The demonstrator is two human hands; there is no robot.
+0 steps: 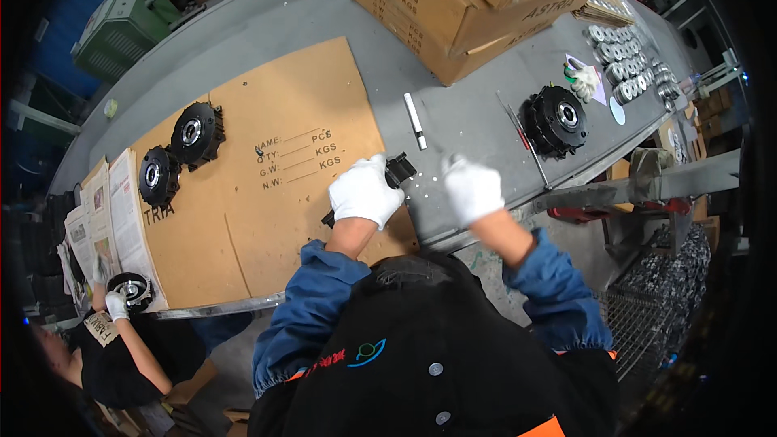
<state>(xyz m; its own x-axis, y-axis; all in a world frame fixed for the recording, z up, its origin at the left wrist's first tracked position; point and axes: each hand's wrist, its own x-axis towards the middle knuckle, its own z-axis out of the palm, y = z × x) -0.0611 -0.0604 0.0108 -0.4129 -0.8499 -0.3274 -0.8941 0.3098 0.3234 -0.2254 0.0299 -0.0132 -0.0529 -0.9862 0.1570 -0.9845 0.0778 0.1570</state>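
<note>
My left hand (366,192), in a white glove, is closed over a black part (402,170). The part's blocky end juts out at the upper right of the fingers; the rest is mostly under my palm, above the cardboard sheet (283,97). Over the grey bench to the right is my right hand (472,188), also gloved and slightly blurred. Its fingers are curled closed, and whatever they hold is hidden. A white marker pen (414,121) lies beyond, between the two hands. Small white bits are scattered on the bench near my left fingers.
Round black hub assemblies (197,134) lie on the cardboard's left, another (555,121) at right beside thin rods (524,142). Cardboard boxes (421,12) are stacked at the back. Metal rings (622,57) stand far right. At lower left a co-worker's gloved hand (116,305) touches a round part.
</note>
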